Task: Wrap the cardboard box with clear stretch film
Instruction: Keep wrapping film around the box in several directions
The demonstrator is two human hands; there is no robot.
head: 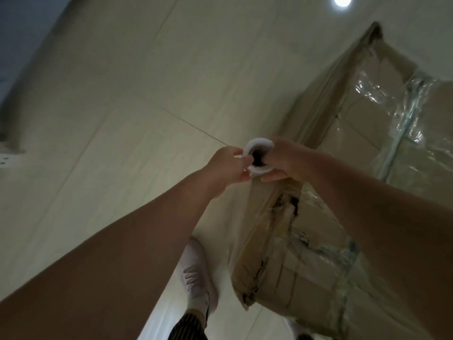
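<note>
A large cardboard box [348, 153] stands on the tiled floor at the right, with wrinkled clear stretch film [402, 111] across its top and sides. A white roll of stretch film [259, 153] is seen end-on, its dark core facing me, beside the box's left edge. My left hand [228, 165] grips the roll's left rim, with a finger at the core. My right hand [284, 160] grips its right side, thumb underneath. A sheet of film hangs down from the roll along the box's near side.
Pale floor tiles [127, 114] stretch to the left. A white sneaker [196, 276] stands below the hands, close to the box's near corner. A dark wall base [14, 69] runs along the far left. A bright light reflection [342, 0] shows at the top.
</note>
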